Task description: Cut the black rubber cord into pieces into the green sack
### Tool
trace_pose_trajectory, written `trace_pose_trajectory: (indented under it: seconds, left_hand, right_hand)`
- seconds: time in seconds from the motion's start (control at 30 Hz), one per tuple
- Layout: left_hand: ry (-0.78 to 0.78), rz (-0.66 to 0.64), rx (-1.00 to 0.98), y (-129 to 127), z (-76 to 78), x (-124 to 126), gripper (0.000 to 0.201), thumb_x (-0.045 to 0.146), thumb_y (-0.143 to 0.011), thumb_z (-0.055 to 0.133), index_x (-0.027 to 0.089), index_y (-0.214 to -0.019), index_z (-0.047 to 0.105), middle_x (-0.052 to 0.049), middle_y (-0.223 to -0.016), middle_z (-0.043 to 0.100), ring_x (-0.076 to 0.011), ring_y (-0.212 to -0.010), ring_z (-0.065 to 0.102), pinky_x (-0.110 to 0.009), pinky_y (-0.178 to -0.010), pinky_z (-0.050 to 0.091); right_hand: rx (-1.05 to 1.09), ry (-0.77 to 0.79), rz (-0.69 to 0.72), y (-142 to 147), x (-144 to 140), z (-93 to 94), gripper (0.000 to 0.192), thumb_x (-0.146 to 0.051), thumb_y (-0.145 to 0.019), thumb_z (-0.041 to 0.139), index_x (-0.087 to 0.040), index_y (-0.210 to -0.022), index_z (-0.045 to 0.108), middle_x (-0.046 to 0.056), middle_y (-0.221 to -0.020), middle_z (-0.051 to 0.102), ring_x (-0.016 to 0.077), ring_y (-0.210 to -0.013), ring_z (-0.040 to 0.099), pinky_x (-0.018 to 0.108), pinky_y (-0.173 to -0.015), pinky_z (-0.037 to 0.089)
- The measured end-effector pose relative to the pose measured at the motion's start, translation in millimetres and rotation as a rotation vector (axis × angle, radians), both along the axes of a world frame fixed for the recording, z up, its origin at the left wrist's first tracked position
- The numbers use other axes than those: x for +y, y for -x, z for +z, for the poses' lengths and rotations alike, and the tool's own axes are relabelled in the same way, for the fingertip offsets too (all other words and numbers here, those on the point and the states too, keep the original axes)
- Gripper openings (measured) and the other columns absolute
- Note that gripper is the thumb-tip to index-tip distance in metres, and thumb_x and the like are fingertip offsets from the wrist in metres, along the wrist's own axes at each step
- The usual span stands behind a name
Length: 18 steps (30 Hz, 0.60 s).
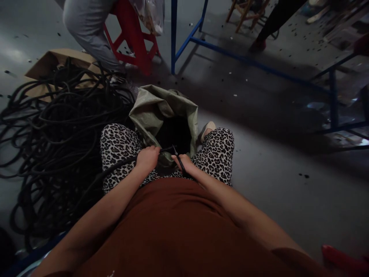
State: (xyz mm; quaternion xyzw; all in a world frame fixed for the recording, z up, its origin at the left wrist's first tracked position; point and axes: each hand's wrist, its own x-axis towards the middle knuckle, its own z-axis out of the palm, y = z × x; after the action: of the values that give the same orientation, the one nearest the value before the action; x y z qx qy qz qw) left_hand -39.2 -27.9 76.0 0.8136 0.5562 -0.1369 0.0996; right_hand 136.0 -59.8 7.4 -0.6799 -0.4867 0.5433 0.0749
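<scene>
My left hand (148, 158) is closed around a black rubber tube (117, 165). The tube runs over my left thigh from the pile, and its end sticks out past my fingers. In my right hand (187, 163) is a pair of scissors (180, 163) with dark handles. The blades point up, close to the tube's end; whether they touch it I cannot tell. Just beyond both hands, between my knees, an olive-green woven sack (148, 107) stands with its mouth wide. Its inside is dark, and what lies in it cannot be made out.
A large heap of tangled black tubing (63, 123) lies to my left, partly in a cardboard box (72, 55). Ahead are a red plastic stool (127, 34), a person's grey trouser leg (89, 30) and a blue metal frame (225, 46). Small dark scraps dot the floor.
</scene>
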Motion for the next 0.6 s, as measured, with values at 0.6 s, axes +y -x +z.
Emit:
trace_pose_trajectory:
  seconds: [0.6]
  left_hand:
    - [0.007,0.033,-0.008,-1.7,1.6,-0.4,0.032,0.023,-0.089,0.034,0.017,-0.105,0.061,-0.013,-0.096,0.062,-0.0246,-0.091,0.06,-0.035,-0.077,0.044]
  right_hand:
    - [0.203,0.089,-0.288,-1.8,0.6,22.3,0.037,-0.045,-0.092,0.048,-0.014,-0.073,0.053,-0.006,-0.038,0.042,0.0097,-0.028,0.045,0.017,-0.029,0.033]
